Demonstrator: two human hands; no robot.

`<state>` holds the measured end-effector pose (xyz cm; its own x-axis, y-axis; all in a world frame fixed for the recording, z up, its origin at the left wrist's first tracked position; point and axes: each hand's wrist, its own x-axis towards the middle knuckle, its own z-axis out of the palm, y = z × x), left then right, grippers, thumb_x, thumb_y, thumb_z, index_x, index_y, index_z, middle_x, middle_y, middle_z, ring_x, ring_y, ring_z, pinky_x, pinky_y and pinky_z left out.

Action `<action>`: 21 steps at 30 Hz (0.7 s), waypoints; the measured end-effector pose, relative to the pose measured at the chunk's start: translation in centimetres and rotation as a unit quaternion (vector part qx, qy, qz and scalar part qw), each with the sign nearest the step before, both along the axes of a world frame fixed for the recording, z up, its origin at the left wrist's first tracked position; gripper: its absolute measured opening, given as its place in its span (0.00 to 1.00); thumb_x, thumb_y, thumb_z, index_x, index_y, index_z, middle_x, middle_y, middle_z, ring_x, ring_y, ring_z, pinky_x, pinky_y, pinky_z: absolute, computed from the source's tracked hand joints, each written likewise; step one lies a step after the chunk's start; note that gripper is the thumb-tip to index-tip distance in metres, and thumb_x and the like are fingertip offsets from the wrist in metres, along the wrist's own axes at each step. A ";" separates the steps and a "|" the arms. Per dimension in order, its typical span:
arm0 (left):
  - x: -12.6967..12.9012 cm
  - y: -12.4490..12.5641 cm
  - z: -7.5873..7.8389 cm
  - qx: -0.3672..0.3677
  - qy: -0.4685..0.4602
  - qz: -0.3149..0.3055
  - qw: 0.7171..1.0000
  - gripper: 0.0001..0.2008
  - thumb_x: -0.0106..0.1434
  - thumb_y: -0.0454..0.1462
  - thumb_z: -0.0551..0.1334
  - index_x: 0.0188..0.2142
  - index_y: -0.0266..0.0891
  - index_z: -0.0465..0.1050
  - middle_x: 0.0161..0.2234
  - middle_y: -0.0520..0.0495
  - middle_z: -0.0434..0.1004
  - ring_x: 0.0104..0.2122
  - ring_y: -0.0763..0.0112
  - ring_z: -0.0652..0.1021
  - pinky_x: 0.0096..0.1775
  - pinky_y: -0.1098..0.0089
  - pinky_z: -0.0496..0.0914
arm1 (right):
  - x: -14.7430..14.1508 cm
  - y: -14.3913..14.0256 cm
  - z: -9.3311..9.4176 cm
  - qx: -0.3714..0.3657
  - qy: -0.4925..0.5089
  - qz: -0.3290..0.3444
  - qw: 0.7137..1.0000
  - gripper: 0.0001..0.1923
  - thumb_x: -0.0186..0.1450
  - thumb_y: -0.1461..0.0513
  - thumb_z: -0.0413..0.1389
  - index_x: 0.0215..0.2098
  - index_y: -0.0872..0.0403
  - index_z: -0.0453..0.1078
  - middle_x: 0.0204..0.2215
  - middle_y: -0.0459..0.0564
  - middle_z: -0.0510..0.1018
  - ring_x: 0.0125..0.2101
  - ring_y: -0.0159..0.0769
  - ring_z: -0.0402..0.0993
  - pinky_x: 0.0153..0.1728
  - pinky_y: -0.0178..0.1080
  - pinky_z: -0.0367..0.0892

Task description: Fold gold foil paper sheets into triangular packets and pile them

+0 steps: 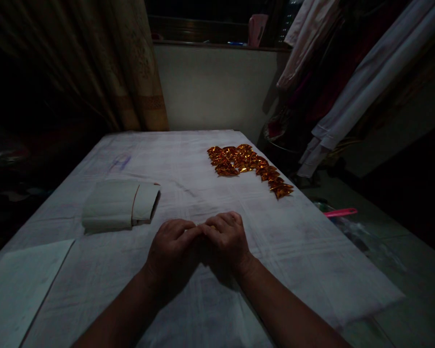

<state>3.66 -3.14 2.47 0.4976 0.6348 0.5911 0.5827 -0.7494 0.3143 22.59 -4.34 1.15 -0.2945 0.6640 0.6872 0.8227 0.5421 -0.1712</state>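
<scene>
My left hand [171, 246] and my right hand [227, 238] rest together on the white cloth [188, 164] near the front middle, fingers curled and fingertips touching each other. Whether anything lies between the fingers is hidden. A folded pale roll of paper or cloth [119, 205] lies just left of my left hand. A pile of several shiny gold-orange foil packets [248, 166] stretches across the far right of the cloth, well beyond my right hand.
A flat white sheet [21, 285] lies at the front left corner. Curtains [130, 63] hang at the back left and clothes [348, 82] at the right. A pink object [340, 212] sits on the floor past the right edge.
</scene>
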 end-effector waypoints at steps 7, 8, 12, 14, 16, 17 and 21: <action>-0.6 -0.1 -0.3 -0.096 -0.023 0.054 0.994 0.12 0.64 0.36 0.61 0.47 0.45 0.78 0.42 0.45 0.81 0.37 0.66 0.81 0.38 0.69 0.75 | 0.2 -0.3 0.1 0.022 0.018 0.005 1.000 0.07 0.71 0.58 0.57 0.42 0.44 0.78 0.36 0.45 0.82 0.38 0.37 0.71 0.46 0.45 0.55; -0.6 0.0 -0.2 -0.117 -0.046 0.048 0.991 0.12 0.65 0.36 0.61 0.47 0.44 0.77 0.44 0.44 0.80 0.39 0.66 0.81 0.40 0.69 0.75 | 0.2 -0.3 0.1 0.012 0.021 0.011 1.000 0.07 0.71 0.59 0.57 0.42 0.43 0.78 0.36 0.45 0.82 0.39 0.38 0.71 0.46 0.45 0.55; -0.8 0.6 -0.3 -0.156 -0.118 0.014 0.980 0.08 0.66 0.38 0.61 0.42 0.43 0.78 0.48 0.43 0.80 0.47 0.62 0.80 0.50 0.64 0.75 | 0.1 -0.1 0.0 -0.008 0.012 0.040 0.999 0.07 0.71 0.60 0.57 0.41 0.45 0.78 0.35 0.46 0.82 0.39 0.38 0.72 0.45 0.44 0.59; -1.1 1.1 -0.7 -0.168 -0.111 0.012 0.979 0.08 0.67 0.38 0.60 0.43 0.43 0.77 0.49 0.43 0.80 0.48 0.61 0.80 0.52 0.62 0.74 | -0.1 0.0 -0.3 -0.018 -0.005 0.039 0.999 0.07 0.71 0.61 0.57 0.40 0.47 0.78 0.34 0.48 0.81 0.38 0.38 0.72 0.44 0.43 0.60; -1.5 1.4 -1.1 -0.173 -0.082 0.024 0.981 0.10 0.68 0.37 0.58 0.45 0.43 0.77 0.49 0.43 0.80 0.49 0.60 0.79 0.53 0.59 0.74 | -0.4 0.0 -0.8 -0.053 -0.031 0.021 0.998 0.06 0.70 0.62 0.58 0.39 0.48 0.78 0.32 0.49 0.80 0.35 0.38 0.72 0.41 0.42 0.62; -1.7 1.5 -1.3 -0.168 -0.064 0.032 0.983 0.11 0.67 0.37 0.58 0.46 0.43 0.77 0.49 0.42 0.81 0.49 0.59 0.79 0.53 0.57 0.73 | -0.6 0.0 -1.0 -0.076 -0.047 0.009 0.996 0.05 0.69 0.62 0.59 0.38 0.49 0.78 0.32 0.49 0.80 0.34 0.38 0.72 0.40 0.42 0.62; -2.2 0.6 -1.6 -0.145 0.007 0.018 0.989 0.15 0.63 0.36 0.61 0.49 0.45 0.78 0.51 0.43 0.81 0.54 0.54 0.77 0.57 0.52 0.69 | -1.1 -0.3 -1.6 -0.131 -0.075 -0.022 0.988 0.04 0.68 0.61 0.61 0.41 0.49 0.79 0.29 0.47 0.79 0.31 0.37 0.72 0.34 0.39 0.60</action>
